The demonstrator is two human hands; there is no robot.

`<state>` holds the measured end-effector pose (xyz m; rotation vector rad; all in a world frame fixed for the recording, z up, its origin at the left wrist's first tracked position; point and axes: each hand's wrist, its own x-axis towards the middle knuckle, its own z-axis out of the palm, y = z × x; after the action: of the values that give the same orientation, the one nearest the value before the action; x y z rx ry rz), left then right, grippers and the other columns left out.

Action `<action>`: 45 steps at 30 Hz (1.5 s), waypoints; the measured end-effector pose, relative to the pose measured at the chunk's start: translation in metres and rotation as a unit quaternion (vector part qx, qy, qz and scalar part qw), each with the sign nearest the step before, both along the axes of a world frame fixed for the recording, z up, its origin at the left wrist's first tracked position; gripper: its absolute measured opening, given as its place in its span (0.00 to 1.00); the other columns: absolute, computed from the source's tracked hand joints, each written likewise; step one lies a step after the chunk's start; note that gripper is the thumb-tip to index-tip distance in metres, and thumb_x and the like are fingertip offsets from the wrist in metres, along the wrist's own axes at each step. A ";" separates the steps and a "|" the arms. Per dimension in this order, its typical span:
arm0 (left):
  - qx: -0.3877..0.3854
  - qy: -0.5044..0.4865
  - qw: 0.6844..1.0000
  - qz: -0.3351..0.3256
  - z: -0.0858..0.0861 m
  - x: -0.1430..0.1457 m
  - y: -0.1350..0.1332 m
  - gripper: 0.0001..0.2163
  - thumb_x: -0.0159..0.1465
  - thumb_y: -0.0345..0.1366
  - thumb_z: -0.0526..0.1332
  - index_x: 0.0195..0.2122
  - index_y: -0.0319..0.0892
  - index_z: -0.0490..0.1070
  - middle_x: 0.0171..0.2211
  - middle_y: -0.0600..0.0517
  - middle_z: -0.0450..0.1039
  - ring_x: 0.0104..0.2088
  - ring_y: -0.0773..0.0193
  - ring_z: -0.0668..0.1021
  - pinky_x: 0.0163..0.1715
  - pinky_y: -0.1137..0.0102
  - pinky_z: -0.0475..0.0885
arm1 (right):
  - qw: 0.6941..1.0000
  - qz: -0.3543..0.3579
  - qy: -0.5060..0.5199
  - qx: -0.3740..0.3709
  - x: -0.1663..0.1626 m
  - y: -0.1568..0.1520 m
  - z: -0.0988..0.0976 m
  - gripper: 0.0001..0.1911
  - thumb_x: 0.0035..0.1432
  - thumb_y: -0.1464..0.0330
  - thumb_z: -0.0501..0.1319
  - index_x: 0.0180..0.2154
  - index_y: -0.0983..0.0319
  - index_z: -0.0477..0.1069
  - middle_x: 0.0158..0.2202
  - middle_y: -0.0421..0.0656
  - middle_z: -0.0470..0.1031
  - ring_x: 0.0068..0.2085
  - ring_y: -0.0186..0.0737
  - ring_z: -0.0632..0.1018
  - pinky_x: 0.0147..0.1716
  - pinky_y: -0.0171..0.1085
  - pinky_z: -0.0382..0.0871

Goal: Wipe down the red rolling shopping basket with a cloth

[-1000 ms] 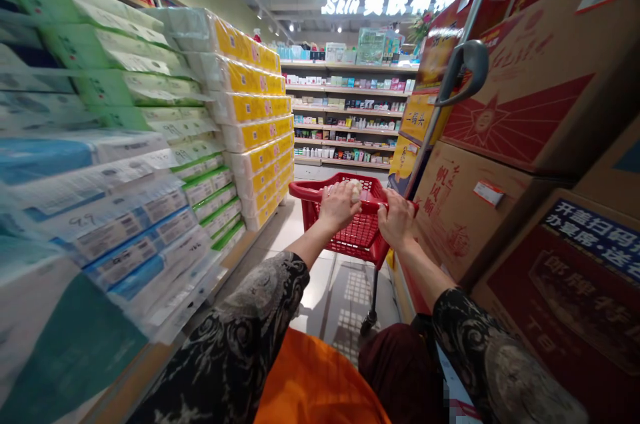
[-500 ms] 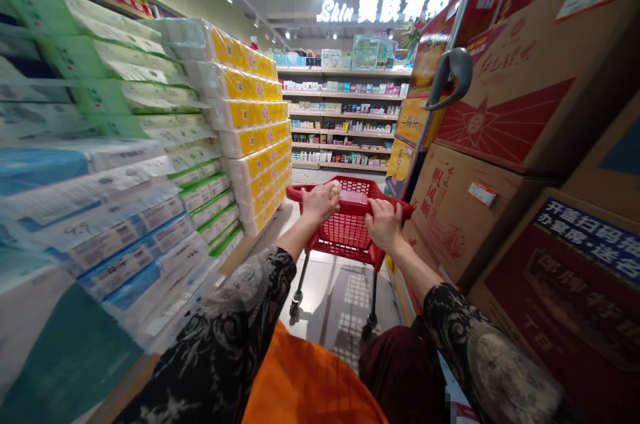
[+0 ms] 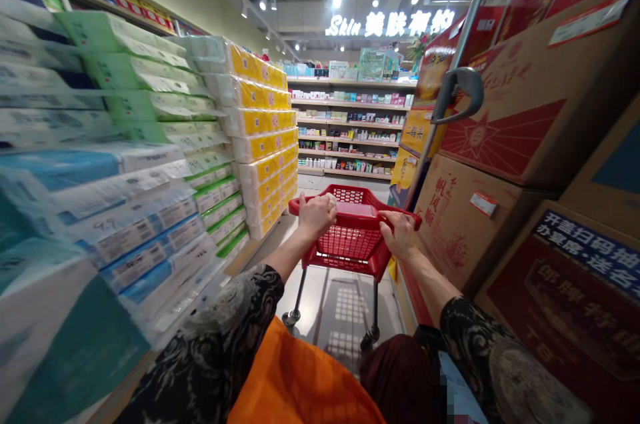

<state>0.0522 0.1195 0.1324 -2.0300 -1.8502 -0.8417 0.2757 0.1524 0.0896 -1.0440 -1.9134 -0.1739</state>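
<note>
A small red shopping cart point(image 3: 356, 241) stands in the aisle straight ahead of me. My left hand point(image 3: 316, 215) is closed over the left end of its handle bar, and a bit of something white shows under the fingers. My right hand point(image 3: 400, 235) grips the right end of the same bar. Both sleeves are dark with a pale swirling pattern. An orange garment point(image 3: 300, 384) covers my lap area at the bottom.
Stacked packs of tissue paper point(image 3: 150, 164) wall the left side, yellow packs point(image 3: 260, 137) further on. Large cardboard cartons point(image 3: 505, 144) tower on the right, with a metal pole and grey handle point(image 3: 457, 94) beside them. Shelves of cosmetics point(image 3: 350, 131) close the far end.
The cart has rolled forward along the aisle and sits farther from me, its wheels now in sight. Both hands stay on the handle with arms stretched further out.
</note>
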 end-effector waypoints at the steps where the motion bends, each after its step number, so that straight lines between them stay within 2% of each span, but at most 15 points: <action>1: 0.002 0.006 1.000 -0.028 0.002 0.010 -0.003 0.14 0.63 0.41 0.49 0.45 0.43 0.67 0.44 0.46 0.74 0.44 0.57 0.74 0.59 0.47 0.46 | 1.000 0.001 0.013 0.003 0.000 0.000 0.000 0.15 0.55 0.65 0.51 0.40 0.61 0.71 0.40 0.45 0.76 0.44 0.44 0.73 0.50 0.44 0.54; 3: 0.009 0.015 0.997 -0.080 0.005 0.030 -0.006 0.15 0.64 0.41 0.49 0.49 0.45 0.65 0.48 0.48 0.71 0.48 0.58 0.72 0.60 0.48 0.45 | 0.999 -0.005 0.034 0.010 -0.002 0.001 0.001 0.13 0.55 0.64 0.51 0.37 0.60 0.71 0.37 0.44 0.76 0.41 0.43 0.74 0.49 0.44 0.56; 6: 0.018 0.006 0.996 -0.086 0.004 0.037 -0.011 0.15 0.64 0.41 0.49 0.51 0.48 0.64 0.51 0.49 0.69 0.51 0.59 0.70 0.60 0.47 0.44 | 0.999 -0.010 0.042 0.015 0.001 0.005 0.001 0.11 0.54 0.64 0.51 0.35 0.60 0.69 0.35 0.44 0.76 0.38 0.44 0.74 0.48 0.44 0.58; 10: 0.014 -0.029 0.999 -0.034 -0.002 -0.007 -0.018 0.15 0.64 0.42 0.50 0.49 0.49 0.66 0.51 0.50 0.70 0.51 0.58 0.71 0.60 0.47 0.45 | 1.000 -0.012 0.010 0.021 0.016 0.014 -0.001 0.13 0.54 0.64 0.52 0.38 0.60 0.70 0.36 0.45 0.76 0.40 0.45 0.74 0.48 0.45 0.58; 14: 0.009 -0.074 0.997 -0.021 -0.006 -0.038 -0.027 0.14 0.63 0.41 0.51 0.47 0.49 0.68 0.51 0.50 0.71 0.52 0.59 0.71 0.60 0.50 0.46 | 0.998 -0.048 -0.024 0.024 0.008 0.015 0.000 0.18 0.57 0.64 0.50 0.45 0.61 0.69 0.44 0.48 0.75 0.47 0.47 0.72 0.53 0.52 0.50; 17: -0.007 -0.084 0.994 -0.064 -0.004 -0.018 -0.035 0.13 0.63 0.41 0.51 0.46 0.48 0.69 0.47 0.52 0.74 0.48 0.61 0.73 0.60 0.51 0.46 | 0.997 -0.053 -0.051 0.022 -0.027 0.003 0.006 0.19 0.59 0.63 0.49 0.48 0.59 0.69 0.51 0.47 0.71 0.53 0.49 0.68 0.55 0.57 0.44; 21: -0.014 -0.055 0.994 -0.095 -0.001 0.010 -0.042 0.13 0.62 0.41 0.52 0.45 0.47 0.69 0.43 0.52 0.76 0.45 0.61 0.75 0.60 0.54 0.47 | 0.996 -0.007 -0.087 -0.004 -0.067 -0.015 0.012 0.17 0.59 0.64 0.50 0.45 0.58 0.71 0.52 0.45 0.71 0.54 0.48 0.67 0.55 0.56 0.44; 24: -0.026 -0.051 0.995 -0.083 0.001 0.000 -0.040 0.13 0.63 0.42 0.50 0.42 0.48 0.71 0.41 0.52 0.77 0.44 0.60 0.76 0.60 0.54 0.48 | 0.997 0.019 -0.074 0.006 -0.065 -0.019 0.011 0.17 0.60 0.66 0.49 0.45 0.59 0.71 0.51 0.45 0.72 0.54 0.45 0.69 0.56 0.53 0.42; 27: -0.066 -0.086 0.994 -0.017 0.004 -0.021 -0.032 0.14 0.64 0.42 0.49 0.41 0.48 0.72 0.39 0.51 0.77 0.43 0.59 0.76 0.59 0.52 0.48 | 0.998 0.038 -0.052 0.024 -0.051 -0.016 0.008 0.17 0.60 0.67 0.48 0.45 0.59 0.71 0.50 0.45 0.73 0.54 0.44 0.69 0.57 0.51 0.42; 29: -0.081 -0.107 0.991 0.000 0.005 -0.028 -0.028 0.14 0.64 0.41 0.48 0.43 0.46 0.71 0.43 0.50 0.76 0.46 0.59 0.75 0.59 0.51 0.49 | 0.998 0.029 -0.039 0.026 -0.046 -0.015 0.006 0.17 0.60 0.66 0.48 0.45 0.60 0.72 0.49 0.45 0.74 0.53 0.44 0.70 0.56 0.51 0.43; 32: -0.071 -0.093 0.992 -0.049 0.005 -0.016 -0.025 0.15 0.62 0.43 0.51 0.45 0.46 0.70 0.53 0.48 0.68 0.53 0.56 0.69 0.58 0.51 0.52 | 0.999 -0.001 -0.025 0.024 -0.047 -0.013 0.003 0.18 0.61 0.65 0.47 0.45 0.61 0.72 0.50 0.46 0.73 0.54 0.45 0.69 0.56 0.51 0.44; 35: -0.051 -0.065 0.991 -0.101 0.001 0.012 -0.025 0.16 0.58 0.46 0.56 0.41 0.44 0.72 0.51 0.48 0.69 0.52 0.56 0.69 0.55 0.57 0.60 | 1.000 -0.022 -0.010 0.016 -0.052 -0.014 0.003 0.18 0.61 0.65 0.47 0.43 0.61 0.73 0.50 0.47 0.73 0.54 0.47 0.69 0.56 0.53 0.43; 38: -0.047 -0.076 0.987 -0.134 0.001 0.030 -0.023 0.11 0.56 0.38 0.58 0.38 0.42 0.72 0.42 0.49 0.73 0.46 0.60 0.73 0.50 0.65 0.67 | 1.000 -0.010 -0.010 0.008 -0.056 -0.019 0.006 0.18 0.61 0.65 0.47 0.42 0.61 0.73 0.49 0.47 0.74 0.53 0.46 0.69 0.55 0.51 0.46; 41: -0.022 -0.097 0.980 -0.171 0.011 0.022 -0.019 0.15 0.54 0.27 0.55 0.43 0.40 0.70 0.45 0.48 0.72 0.49 0.62 0.71 0.51 0.69 0.67 | 1.000 0.005 -0.019 0.012 -0.060 -0.025 0.007 0.17 0.61 0.66 0.47 0.44 0.60 0.72 0.50 0.46 0.73 0.54 0.46 0.68 0.55 0.51 0.47; 45: 0.053 -0.119 0.988 -0.082 0.031 -0.003 -0.011 0.23 0.53 0.21 0.52 0.51 0.36 0.64 0.55 0.43 0.64 0.58 0.59 0.63 0.58 0.63 0.60 | 0.999 -0.022 -0.005 0.029 -0.060 -0.026 0.004 0.18 0.60 0.66 0.47 0.48 0.61 0.69 0.53 0.48 0.70 0.55 0.46 0.68 0.55 0.51 0.48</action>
<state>0.0492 0.1086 0.1639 -2.1147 -1.7257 -1.2488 0.2160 0.1262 0.0939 -1.0481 -1.8855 -0.2579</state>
